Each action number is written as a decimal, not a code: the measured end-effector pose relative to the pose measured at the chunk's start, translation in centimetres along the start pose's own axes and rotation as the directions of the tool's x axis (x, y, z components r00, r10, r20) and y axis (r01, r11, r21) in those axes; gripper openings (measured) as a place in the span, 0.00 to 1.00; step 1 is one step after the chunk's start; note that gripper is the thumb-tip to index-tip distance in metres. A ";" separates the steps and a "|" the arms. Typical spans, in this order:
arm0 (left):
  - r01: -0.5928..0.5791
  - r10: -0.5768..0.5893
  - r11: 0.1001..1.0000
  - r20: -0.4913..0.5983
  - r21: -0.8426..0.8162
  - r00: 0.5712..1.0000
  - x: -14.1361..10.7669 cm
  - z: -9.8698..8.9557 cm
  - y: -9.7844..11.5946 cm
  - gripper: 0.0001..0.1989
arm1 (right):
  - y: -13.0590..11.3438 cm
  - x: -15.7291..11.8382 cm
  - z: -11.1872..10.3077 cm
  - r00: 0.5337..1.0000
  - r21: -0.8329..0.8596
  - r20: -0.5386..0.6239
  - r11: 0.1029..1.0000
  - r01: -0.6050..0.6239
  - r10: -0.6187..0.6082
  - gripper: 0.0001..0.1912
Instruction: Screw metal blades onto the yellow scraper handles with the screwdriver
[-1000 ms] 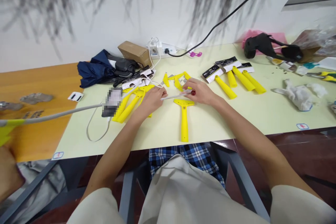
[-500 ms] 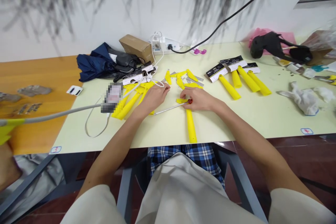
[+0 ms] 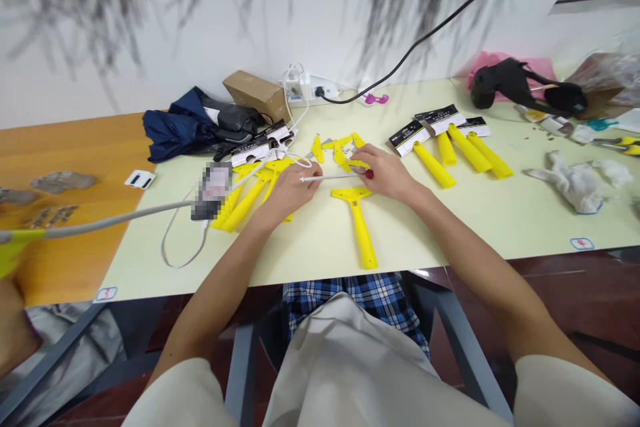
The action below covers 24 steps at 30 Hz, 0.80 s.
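Lifted level now, the slim screwdriver (image 3: 333,177) spans the gap between the hands instead of slanting toward the front edge of the bench (image 3: 300,253). The right hand (image 3: 385,173) is closed on its red handle (image 3: 369,174). The left hand (image 3: 293,192) curls at the shaft's far end, though whether it grips is hard to tell from this view. Just below the hands, a yellow scraper (image 3: 359,230) lies apart from them, its blade toward the bench's back edge and its handle near the front edge. Loose yellow pieces (image 3: 340,152) lie just beyond the hands, carded yellow handles (image 3: 435,163) lie to the right, and more yellow handles (image 3: 245,193) lie to the left.
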<state>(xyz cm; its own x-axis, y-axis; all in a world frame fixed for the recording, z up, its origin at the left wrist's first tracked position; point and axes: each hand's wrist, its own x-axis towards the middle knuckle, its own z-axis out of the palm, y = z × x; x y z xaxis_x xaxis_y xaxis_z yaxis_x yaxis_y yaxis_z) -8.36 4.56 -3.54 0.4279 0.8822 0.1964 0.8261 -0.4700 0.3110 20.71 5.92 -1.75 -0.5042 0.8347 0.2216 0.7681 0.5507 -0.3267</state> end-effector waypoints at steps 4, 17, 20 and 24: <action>-0.011 0.009 0.999 0.041 0.051 0.999 0.1 0.0 0.2 0.11 | 1.7 0.2 0.0 0.994 -0.124 0.030 0.987 -0.099 0.104 0.24; 0.006 -0.007 0.999 0.024 0.049 1.000 0.0 -0.1 0.7 0.16 | 2.4 0.5 0.4 0.995 -0.167 0.020 0.981 -0.096 0.101 0.16; -0.004 0.003 1.000 0.010 0.029 1.000 0.1 0.1 0.6 0.15 | 2.3 0.6 0.5 0.996 -0.175 -0.004 0.980 -0.093 0.094 0.15; 0.010 -0.010 1.000 0.003 0.005 1.000 0.1 0.0 0.8 0.15 | 1.9 0.7 0.2 0.990 -0.217 -0.035 0.966 -0.142 0.138 0.17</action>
<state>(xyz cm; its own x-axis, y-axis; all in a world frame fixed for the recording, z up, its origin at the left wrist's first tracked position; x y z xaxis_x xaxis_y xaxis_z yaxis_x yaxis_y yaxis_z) -7.67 4.25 -3.25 0.4205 0.8871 0.1904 0.8321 -0.4607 0.3089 21.69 7.52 -2.43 -0.3792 0.9019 0.2067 0.8993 0.4118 -0.1472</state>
